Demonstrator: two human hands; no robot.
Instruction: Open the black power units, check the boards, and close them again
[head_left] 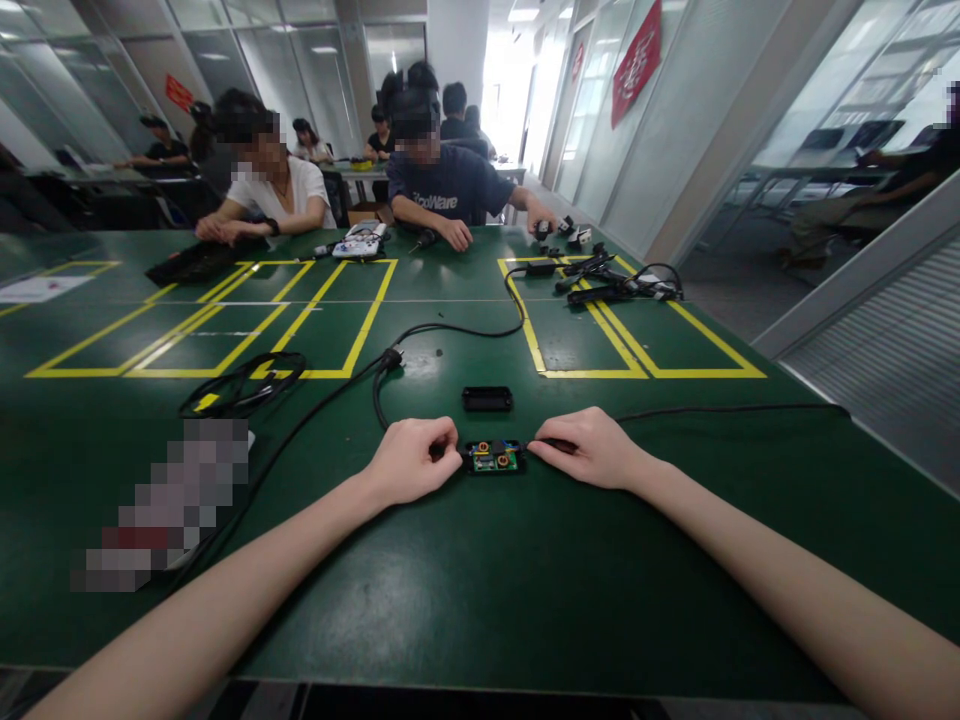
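A small open black plastic case (pixel 470 468) lies in front of me, with a green circuit board (pixel 491 461) and copper-wound coils inside. My left hand (pixel 415 460) is closed in a pinch at the case's left end, around a black cable (pixel 379 405) that runs back behind it; the fingers partly hide the grip. At the opposite end, my right hand (pixel 589 450) pinches another black cable (pixel 720 408), which stretches off to the right. Just beyond the case sits its separate black cover (pixel 487 399), hollow side up.
A coiled black cable (pixel 247 385) and a blurred-out flat item (pixel 176 500) lie to the left. A plug (pixel 391 358) rests on the green table (pixel 450 570). Black parts and cables (pixel 600 280) are heaped at back right. Two people sit across the table.
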